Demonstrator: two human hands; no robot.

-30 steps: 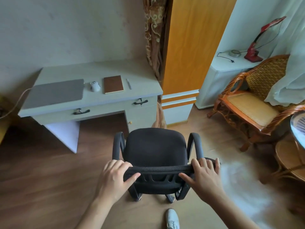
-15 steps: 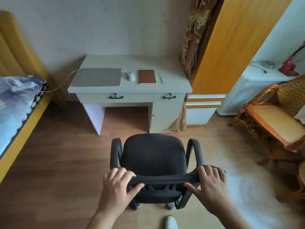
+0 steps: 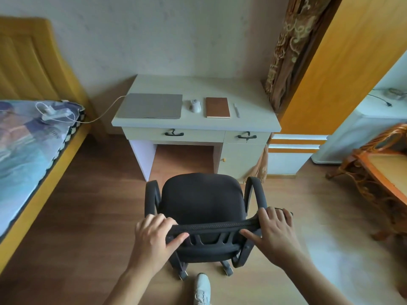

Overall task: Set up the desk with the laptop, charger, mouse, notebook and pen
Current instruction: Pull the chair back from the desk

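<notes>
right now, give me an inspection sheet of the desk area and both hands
surface: pale rectangular desk against the wall, two drawers shut
job's things: closed grey laptop at left, then white mouse, brown-covered notebook, slim pale pen, in a row, apart
clutter: nothing seen on the desk
grippers: left hand and right hand each grip the top of the backrest of the black armchair on castors
cables: white charger cable runs from the laptop's left side to a white power strip on the bed
surroundings: wood floor, wicker chair at right
</notes>
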